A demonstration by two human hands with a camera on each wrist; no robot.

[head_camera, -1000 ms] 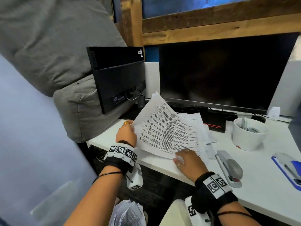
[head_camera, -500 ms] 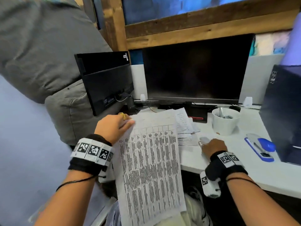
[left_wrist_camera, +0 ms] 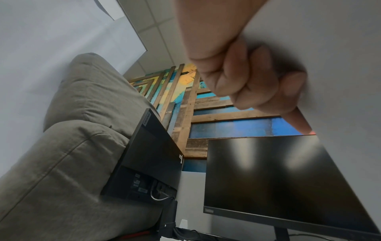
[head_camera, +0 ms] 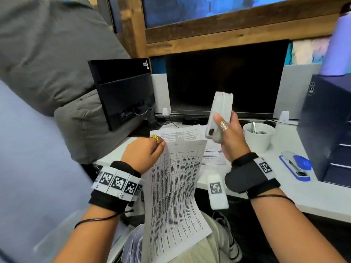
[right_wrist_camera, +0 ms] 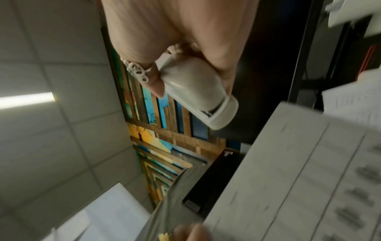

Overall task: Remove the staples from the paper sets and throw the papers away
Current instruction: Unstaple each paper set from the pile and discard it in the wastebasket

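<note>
My left hand (head_camera: pixel 150 149) pinches the top left corner of a stapled paper set (head_camera: pixel 174 196) with printed tables, which hangs down over my lap. From the left wrist view the curled fingers (left_wrist_camera: pixel 247 78) press against the paper's blank back (left_wrist_camera: pixel 329 65). My right hand (head_camera: pixel 228 135) grips a grey stapler (head_camera: pixel 220 112), lifted above the desk and standing nearly upright, right of the paper's top edge. The right wrist view shows the stapler (right_wrist_camera: pixel 198 96) in my fist beside the paper (right_wrist_camera: pixel 299 171). More paper sets (head_camera: pixel 182 132) lie on the desk behind.
A white cup (head_camera: pixel 258 137) with metal bits stands at the right on the white desk (head_camera: pixel 322 196), near a blue stapler (head_camera: pixel 296 167) and a dark drawer unit (head_camera: pixel 326 130). Two monitors (head_camera: pixel 224 78) stand behind. Grey cushions (head_camera: pixel 47 63) are at left.
My left hand pulled a paper set off the desk toward my lap. My right hand left the papers, took the grey stapler from the desk and raised it.
</note>
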